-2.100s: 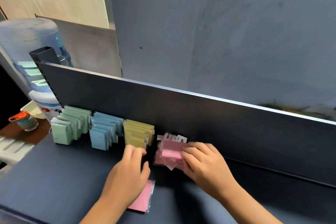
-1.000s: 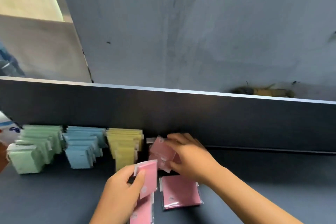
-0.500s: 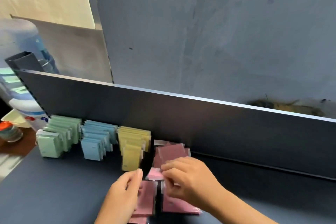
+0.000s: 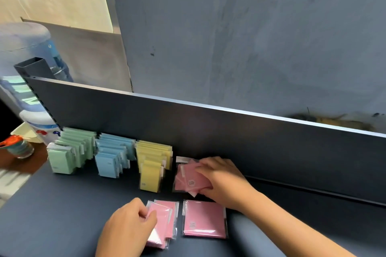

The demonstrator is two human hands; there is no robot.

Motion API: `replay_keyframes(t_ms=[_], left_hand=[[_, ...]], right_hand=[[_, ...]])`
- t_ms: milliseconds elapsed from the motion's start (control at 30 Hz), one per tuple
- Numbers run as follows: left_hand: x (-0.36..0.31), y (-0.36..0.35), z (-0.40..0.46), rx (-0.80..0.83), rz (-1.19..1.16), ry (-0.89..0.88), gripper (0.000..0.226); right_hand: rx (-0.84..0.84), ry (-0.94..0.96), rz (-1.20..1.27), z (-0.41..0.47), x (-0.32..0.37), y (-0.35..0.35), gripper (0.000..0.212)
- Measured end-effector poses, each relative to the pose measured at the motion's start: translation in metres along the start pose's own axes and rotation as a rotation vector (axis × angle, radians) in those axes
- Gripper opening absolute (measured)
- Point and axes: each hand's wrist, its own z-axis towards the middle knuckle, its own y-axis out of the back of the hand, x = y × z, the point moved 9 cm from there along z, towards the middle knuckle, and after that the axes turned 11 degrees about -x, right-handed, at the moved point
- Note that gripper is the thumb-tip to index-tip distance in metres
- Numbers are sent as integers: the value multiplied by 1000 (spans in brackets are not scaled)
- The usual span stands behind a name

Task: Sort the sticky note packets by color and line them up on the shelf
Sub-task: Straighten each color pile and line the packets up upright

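Note:
Three upright rows of packets stand against the shelf's back panel: green packets [image 4: 69,152], blue packets [image 4: 111,156] and yellow packets [image 4: 153,162]. To their right, my right hand [image 4: 223,181] grips a bunch of pink packets [image 4: 190,179] standing against the panel. My left hand [image 4: 129,229] holds a couple of pink packets [image 4: 165,219] lying on the shelf near the front. Another pink packet [image 4: 204,219] lies flat beside them, touched by neither hand.
The dark shelf surface [image 4: 62,204] ends at a tall dark back panel [image 4: 250,137]. Beyond the left end are a water dispenser bottle [image 4: 23,52], a glass with an orange lid [image 4: 18,147] and a brown table.
My right hand moved back to the panel with the pink bunch. My left hand lowered its pink packets onto the shelf. The camera view shifted.

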Motion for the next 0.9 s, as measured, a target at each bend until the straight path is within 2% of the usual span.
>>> replay_keyframes(t_ms=[167,267,367,633,800,833,900], left_hand=[[3,-3,0,5,18,-33,24],[0,-6,-1,11,-19,-75,19],[-8,-9,-1,0,-1,-121,15],[-27,-15,8,-34,119,-248,17],[-36,-17,12,-33,181,-274,18],[-38,-15,12,-40,206,-282,21],[-40,-12,11,-56,259,-297,30]], right_hand=[[-1,-142,185,-3,-4,17,87],[-51,-161,229,-17,1,26,80],[-21,-136,193,-46,2,22,74],[50,-228,166,-115,-70,29,76],[269,-247,153,-141,-74,11,81],[268,-256,163,-138,-72,9,77],[139,-285,168,-117,-67,19,63]])
